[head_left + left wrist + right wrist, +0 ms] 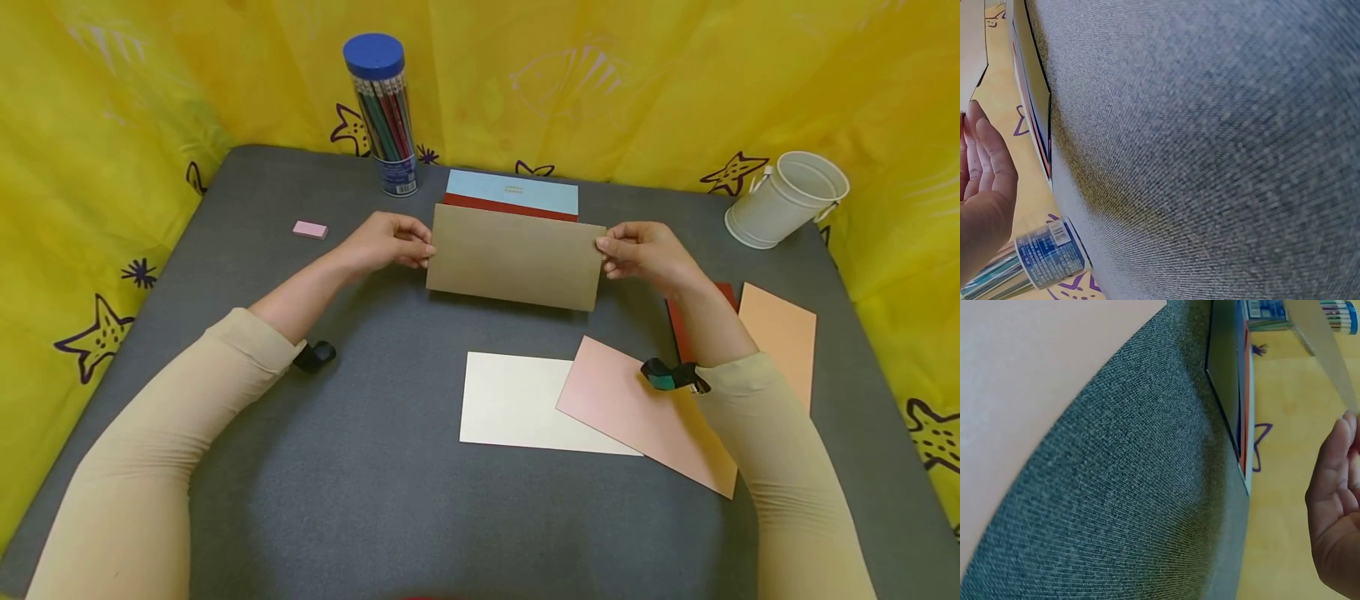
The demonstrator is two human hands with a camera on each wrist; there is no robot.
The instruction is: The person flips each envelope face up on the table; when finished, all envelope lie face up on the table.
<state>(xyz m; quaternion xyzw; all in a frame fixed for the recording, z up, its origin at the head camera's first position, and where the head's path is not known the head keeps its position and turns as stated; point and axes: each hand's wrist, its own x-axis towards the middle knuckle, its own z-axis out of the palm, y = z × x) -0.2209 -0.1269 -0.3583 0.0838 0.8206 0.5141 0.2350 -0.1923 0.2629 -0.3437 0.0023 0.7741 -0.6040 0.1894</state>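
L hand (393, 240) pinches the left edge of a tan card (517, 258), thumb on the near face; R hand (641, 250) pinches the right edge the same way. Both clamped on it, so card is stretched btwn the two hands, long side across, raised clear of the grey table (360, 467). Wrist views catch only part of ea. hand.

Just beyond the card, btwn the hands, a light blue card (480, 185) w/ a red strip (517, 208) showing below; lower part hidden by the tan card. Pencil tub (386, 117), blue lid on, stands upright beyond L hand; pink eraser (310, 229) lies left of L hand. White bucket (783, 200) is tilted-looking, right of & beyond R hand.

Nearer the person than R hand: pink card (637, 408) overlapping the R end of a white card (513, 400). Dark red card (681, 333) sits partly hidden under R forearm, w/ peach card (787, 342) to its right. Black strap (315, 357) at L sleeve cuff; another w/ teal patch, R side. Yellow curtain (480, 75) w/ starfish prints behind it all.
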